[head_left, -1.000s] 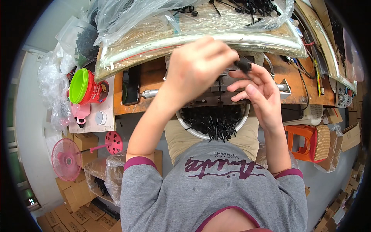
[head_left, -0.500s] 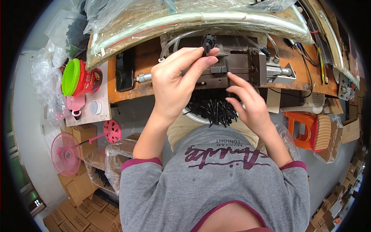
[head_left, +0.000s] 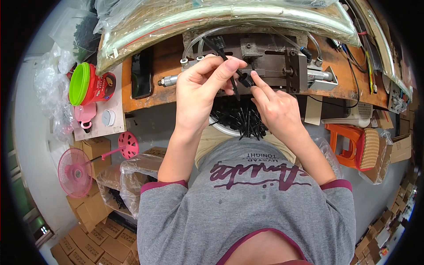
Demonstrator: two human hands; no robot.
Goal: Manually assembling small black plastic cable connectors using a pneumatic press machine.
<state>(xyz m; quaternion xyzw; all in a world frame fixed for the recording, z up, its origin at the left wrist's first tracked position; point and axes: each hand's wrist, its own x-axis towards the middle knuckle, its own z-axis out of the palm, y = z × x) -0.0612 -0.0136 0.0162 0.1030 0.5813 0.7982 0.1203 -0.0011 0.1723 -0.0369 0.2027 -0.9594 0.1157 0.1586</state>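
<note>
My left hand (head_left: 201, 84) pinches a long, thin black plastic piece (head_left: 232, 86), which slants down past the fingertips; a wider black end (head_left: 216, 43) shows above the fingers. Close beside it, the fingers of my right hand (head_left: 276, 104) are closed at a short black tube-like piece (head_left: 246, 80) with a hollow end. Whether this tube touches the thin piece is hard to tell. Both hands are over the front of a dark metal fixture (head_left: 276, 66). Below them, a heap of thin black parts (head_left: 243, 120) fills a round white container (head_left: 226, 130) at my lap.
Clear hoses and a metal cylinder (head_left: 170, 80) flank the fixture. A phone (head_left: 142, 75) lies on the wooden bench. Left are a red and green tub (head_left: 90, 84) and a pink fan (head_left: 75, 172); right, an orange stool (head_left: 346, 143). A plastic-wrapped curved bar (head_left: 229, 20) spans the back.
My left hand has turned and lowered the black piece, which now slants downward. My right hand has moved up and in from the fixture's front edge to meet the tube-like piece.
</note>
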